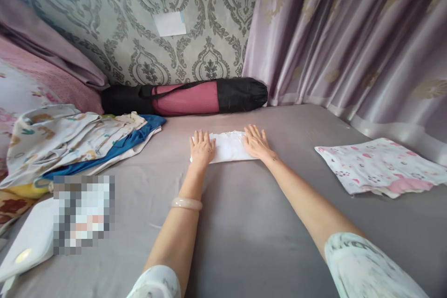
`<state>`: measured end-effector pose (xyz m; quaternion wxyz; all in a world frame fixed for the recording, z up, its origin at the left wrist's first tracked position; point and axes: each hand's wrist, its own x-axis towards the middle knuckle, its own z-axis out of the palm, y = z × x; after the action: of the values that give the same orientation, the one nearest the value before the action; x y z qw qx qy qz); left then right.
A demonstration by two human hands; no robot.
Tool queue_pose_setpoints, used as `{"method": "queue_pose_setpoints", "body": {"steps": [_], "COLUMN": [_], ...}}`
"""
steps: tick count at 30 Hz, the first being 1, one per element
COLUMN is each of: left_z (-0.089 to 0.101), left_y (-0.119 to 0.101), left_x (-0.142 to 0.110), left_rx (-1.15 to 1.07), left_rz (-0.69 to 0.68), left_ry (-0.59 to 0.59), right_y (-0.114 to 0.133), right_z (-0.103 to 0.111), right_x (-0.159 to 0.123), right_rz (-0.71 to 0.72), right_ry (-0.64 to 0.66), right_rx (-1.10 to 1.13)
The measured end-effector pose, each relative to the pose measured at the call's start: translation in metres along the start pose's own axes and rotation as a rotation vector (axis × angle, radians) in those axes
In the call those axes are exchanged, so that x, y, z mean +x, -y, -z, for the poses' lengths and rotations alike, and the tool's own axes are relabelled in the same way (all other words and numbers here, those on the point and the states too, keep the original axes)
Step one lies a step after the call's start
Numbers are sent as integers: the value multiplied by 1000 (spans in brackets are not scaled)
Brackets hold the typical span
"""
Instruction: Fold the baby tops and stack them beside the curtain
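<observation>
The left hand (202, 147) and the right hand (256, 143) lie palm down near the centre of the frame, one at each end of a folded white cloth (229, 147). Both hands touch it, the left hand on its left end and the right hand on its right end. The grip of each hand is spread flat, with fingers pointing toward the top of the frame and pinching nothing. The white cloth lies flat on a grey sheet (244, 223), wider than it is deep, its far edge slightly ruffled. A pale bangle (186, 203) circles the left forearm.

At the right of the frame, well apart from the right hand, a white cloth with pink prints (384, 165) lies on the sheet. At the left is a loose pile of printed clothes (66, 135), with a blue garment (115, 151) showing among them. In the lower left, a white device (33, 237) with a glowing round spot sits beside a pixelated patch (84, 214) whose content cannot be told. Beyond the hands, a long black and pink bag (188, 98) lies along the foot of the patterned wall (104, 14). A white sheet of paper (170, 23) shows on that wall, and purple curtains (300, 32) hang in the upper right
</observation>
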<state>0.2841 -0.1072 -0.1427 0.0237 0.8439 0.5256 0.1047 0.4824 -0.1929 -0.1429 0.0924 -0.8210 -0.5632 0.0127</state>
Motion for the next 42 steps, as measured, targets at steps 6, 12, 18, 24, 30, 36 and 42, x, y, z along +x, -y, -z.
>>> {"method": "queue_pose_setpoints", "body": {"steps": [6,12,18,24,30,36,42], "left_z": [-8,-6,-3,-10,-5,-2,-5], "left_y": [-4,5,16,23,28,38,44], "left_x": [-4,2,4,5,9,9,11], "left_rx": [-39,-115,-143,-184,-316,-358,-386], "left_rz": [22,46,34,52,63,88,86], "left_ry": [132,142,84,159,113,39,47], "right_y": [-4,-4,25,30,37,71,74], "right_z": [-11,-5,-2,-15,-3,-11,-29], "right_x": [0,1,0,-2,1,6,6], "right_rz": [8,-11,101,98,72,146,145], "right_ry": [86,128,64,97,146,53,12], "right_rx": [36,43,72,77,83,106,88]}}
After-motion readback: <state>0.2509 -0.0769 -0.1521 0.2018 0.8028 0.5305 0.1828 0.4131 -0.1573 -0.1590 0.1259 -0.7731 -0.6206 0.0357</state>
